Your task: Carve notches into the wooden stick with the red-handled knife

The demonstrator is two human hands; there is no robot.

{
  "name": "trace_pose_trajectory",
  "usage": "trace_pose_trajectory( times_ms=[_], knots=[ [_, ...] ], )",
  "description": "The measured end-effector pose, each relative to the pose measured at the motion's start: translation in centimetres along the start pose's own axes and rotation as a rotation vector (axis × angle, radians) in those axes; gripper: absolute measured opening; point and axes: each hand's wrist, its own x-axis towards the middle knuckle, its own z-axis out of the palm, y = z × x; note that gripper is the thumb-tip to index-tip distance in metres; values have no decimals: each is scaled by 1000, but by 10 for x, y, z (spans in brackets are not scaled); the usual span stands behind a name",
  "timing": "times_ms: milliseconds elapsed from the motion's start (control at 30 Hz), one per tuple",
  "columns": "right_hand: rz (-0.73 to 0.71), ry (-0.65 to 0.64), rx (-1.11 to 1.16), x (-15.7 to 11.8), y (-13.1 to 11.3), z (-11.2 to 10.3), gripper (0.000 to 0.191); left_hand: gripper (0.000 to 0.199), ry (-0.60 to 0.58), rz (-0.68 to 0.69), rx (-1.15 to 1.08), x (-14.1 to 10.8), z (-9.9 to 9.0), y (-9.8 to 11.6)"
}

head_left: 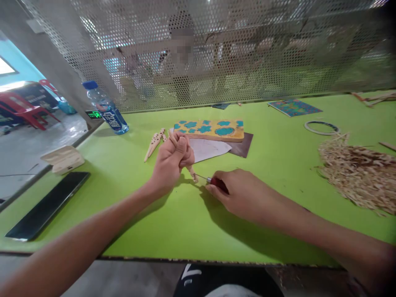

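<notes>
The left hand (169, 161) is closed tightly around a narrow carved wooden stick (191, 173), and both ends of the stick come out of the fist. This hand is above the middle of the green desk (154, 225). The right hand (247, 198) holds a small carving tool (218, 184) with a red handle in a narrow pinch, and its thin metal tip points to the lower end of the stick. The tip is very near, but I cannot tell if they touch. The front edge of the desk lies well apart from both hands, and the forearms cross over it. Just behind the left hand lie more carved wooden pieces (154, 142), a white paper (208, 149), a brown sheet (243, 145) and a yellow and teal painted board (208, 130). Near the right edge is a pile of wood shavings (355, 177). Near the left edge are a water bottle (107, 109), a white case (62, 159) and a dark tablet (46, 206). A perforated metal screen (216, 53) stands along the far edge.
</notes>
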Motion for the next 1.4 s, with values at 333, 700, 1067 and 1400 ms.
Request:
trace_pose_trajectory(
  times_ms=[333,700,1067,1400],
  knots=[
    [-39,-8,-13,-5,-15,11,31,32,40,27,85,-1,9,-1],
    [83,-314,535,3,5,-6,34,30,-26,38,81,-1,9,-1],
    [95,-127,359,4,-6,-5,38,28,-5,6,57,2,8,-1],
    [-12,64,-315,-4,-21,1,30,26,-1,9,110,3,12,0]
  ],
)
